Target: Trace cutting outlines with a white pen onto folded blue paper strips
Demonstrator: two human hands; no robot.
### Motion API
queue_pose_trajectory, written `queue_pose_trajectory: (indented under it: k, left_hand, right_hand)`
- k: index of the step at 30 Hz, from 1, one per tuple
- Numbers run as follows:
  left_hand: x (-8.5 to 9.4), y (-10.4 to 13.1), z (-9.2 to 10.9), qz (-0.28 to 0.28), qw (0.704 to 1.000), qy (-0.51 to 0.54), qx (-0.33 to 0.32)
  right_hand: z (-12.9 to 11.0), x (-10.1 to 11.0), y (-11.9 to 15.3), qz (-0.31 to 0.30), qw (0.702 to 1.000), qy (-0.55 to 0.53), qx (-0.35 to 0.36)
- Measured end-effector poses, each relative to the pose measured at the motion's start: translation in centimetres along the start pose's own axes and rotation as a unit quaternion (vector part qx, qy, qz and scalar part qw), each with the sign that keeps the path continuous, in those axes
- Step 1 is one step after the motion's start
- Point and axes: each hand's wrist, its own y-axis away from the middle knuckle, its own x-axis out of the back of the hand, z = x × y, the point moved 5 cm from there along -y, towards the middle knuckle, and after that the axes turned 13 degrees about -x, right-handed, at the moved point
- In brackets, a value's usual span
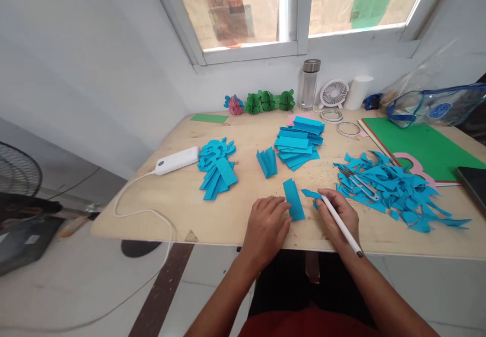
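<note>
Near the table's front edge, my left hand rests with its fingertips on the left side of a folded blue paper strip. My right hand is closed round a white pen, whose dark end points down toward me. A small cut blue paper piece also sticks out from the right hand's fingers, toward the strip. Behind the strip stand a few folded blue papers. Farther back is a stack of folded blue strips.
Blue scraps with a cutter lie right. Cut blue shapes and a white power bank with a cable are left. Paper ornaments, a bottle, a small fan and tape rolls stand or lie behind.
</note>
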Motion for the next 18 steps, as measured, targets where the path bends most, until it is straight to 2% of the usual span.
queue_pose_trajectory:
  k: [3,6,12,18]
  left_hand:
    - [-0.9,-0.3,-1.4,-0.065,0.997,-0.007,-0.040]
    - [-1.7,-0.5,-2.1,-0.090,0.994,-0.009,-0.058]
    - [-2.6,-1.4,-2.2,-0.091,0.993,0.017,-0.068]
    - [-2.6,-1.4,-2.5,-0.052,0.996,0.054,-0.055]
  right_hand:
    - [-0.4,0.1,0.3,-0.001,1.000,0.006,0.002]
    - [-0.9,0.1,0.3,-0.009,1.000,-0.004,-0.005]
    - [-1.4,-0.8,-1.2,-0.013,1.000,-0.020,-0.020]
    - [-1.8,-2.2,-1.7,-0.081,0.994,0.073,-0.005]
